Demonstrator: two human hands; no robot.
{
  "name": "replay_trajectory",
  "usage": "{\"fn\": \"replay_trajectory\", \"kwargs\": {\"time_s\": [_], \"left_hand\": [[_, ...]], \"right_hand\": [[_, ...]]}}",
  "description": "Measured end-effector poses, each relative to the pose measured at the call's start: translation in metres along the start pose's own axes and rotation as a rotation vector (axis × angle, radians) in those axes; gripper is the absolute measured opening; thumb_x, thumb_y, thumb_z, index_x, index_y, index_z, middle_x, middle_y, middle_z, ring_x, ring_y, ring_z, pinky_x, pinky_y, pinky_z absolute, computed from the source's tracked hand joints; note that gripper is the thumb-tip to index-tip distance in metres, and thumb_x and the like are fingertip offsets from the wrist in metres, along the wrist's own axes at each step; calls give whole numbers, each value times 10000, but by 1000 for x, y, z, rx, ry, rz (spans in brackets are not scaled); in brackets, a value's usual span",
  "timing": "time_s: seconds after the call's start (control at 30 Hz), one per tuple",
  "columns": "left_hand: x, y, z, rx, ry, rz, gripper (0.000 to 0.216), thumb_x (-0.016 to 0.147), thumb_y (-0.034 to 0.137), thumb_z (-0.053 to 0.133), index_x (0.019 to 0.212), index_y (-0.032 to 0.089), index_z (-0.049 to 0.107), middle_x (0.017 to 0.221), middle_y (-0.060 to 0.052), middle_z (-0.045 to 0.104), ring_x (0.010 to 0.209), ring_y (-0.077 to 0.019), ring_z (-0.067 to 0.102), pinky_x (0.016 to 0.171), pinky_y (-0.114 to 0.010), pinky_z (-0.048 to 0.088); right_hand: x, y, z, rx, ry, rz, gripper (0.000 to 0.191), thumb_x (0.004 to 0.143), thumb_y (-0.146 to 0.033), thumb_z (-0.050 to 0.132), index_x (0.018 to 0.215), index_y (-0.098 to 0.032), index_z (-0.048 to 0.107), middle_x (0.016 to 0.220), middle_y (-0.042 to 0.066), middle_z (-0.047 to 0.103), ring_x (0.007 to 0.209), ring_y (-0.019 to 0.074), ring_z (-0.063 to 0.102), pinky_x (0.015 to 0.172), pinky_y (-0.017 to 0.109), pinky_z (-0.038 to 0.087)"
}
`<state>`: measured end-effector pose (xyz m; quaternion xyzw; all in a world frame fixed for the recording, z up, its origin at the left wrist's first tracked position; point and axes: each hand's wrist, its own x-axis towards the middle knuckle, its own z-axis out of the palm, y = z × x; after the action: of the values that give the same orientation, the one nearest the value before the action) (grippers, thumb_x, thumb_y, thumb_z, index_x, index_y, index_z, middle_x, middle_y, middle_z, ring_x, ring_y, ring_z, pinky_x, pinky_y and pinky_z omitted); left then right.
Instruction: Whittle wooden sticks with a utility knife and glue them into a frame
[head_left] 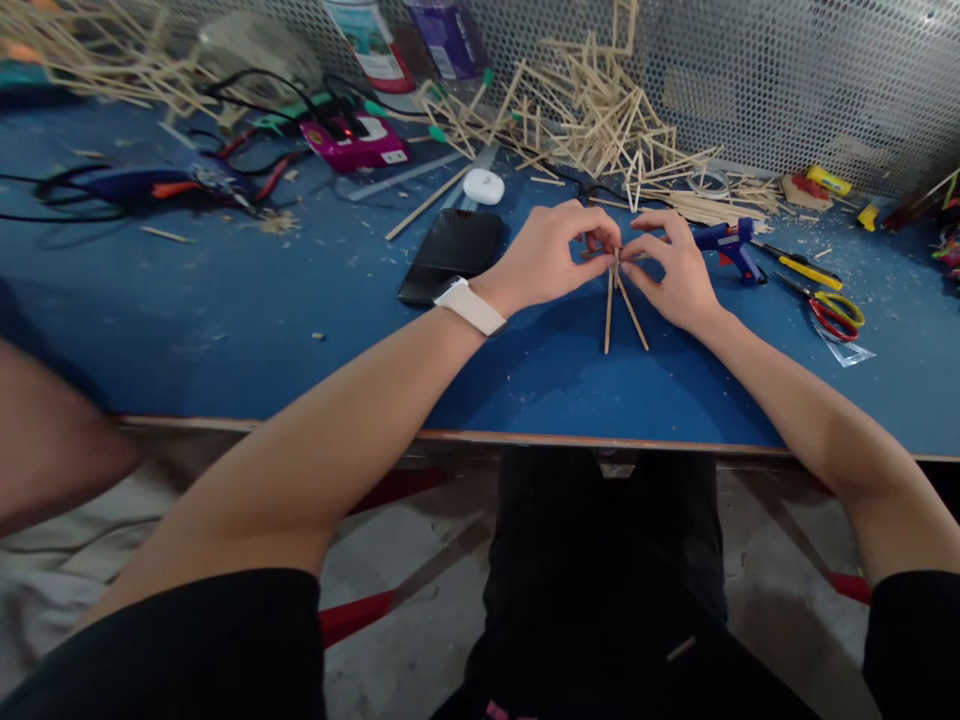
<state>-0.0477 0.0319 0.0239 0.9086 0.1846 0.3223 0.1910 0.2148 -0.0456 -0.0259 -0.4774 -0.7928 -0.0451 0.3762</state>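
Note:
Two thin wooden sticks (619, 308) stand in an inverted V on the blue table (247, 320), joined at their top. My left hand (553, 252), with a white watch band at its wrist, pinches that joint from the left. From the right, my right hand (673, 265) pinches the same joint, and the fingertips of both hands nearly meet. A short crosswise stick seems to pass between the fingers, partly hidden.
A black phone (453, 255) and a white earbud case (484, 186) lie left of my hands. A blue glue gun (729, 246), scissors (834, 310) and a yellow cutter (801, 268) lie to the right. Stick frames (600, 115) pile up against the perforated wall. Another person's arm (52, 440) shows at far left.

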Motion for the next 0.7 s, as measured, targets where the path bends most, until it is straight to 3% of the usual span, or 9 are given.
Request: {"fn": "replay_trajectory", "kwargs": {"time_s": [0.4, 0.7], "left_hand": [[3, -3, 2, -13, 9, 18, 163, 1086, 370, 815, 1181, 242, 844, 1157, -85, 882, 1157, -335, 836, 1160, -569, 678], [2, -5, 3, -1, -3, 7, 179, 1068, 337, 787, 1212, 253, 850, 1158, -67, 878, 1157, -317, 827, 1196, -600, 665]], "right_hand": [[5, 0, -11, -180, -27, -111, 262, 1257, -479, 660, 1197, -312, 853, 1567, 131, 787, 1577, 475, 710, 1352, 866, 568], [3, -1, -7, -252, -18, -136, 231, 1256, -372, 655, 1152, -300, 848, 1483, 126, 808, 1482, 422, 740, 1314, 808, 590]]}}
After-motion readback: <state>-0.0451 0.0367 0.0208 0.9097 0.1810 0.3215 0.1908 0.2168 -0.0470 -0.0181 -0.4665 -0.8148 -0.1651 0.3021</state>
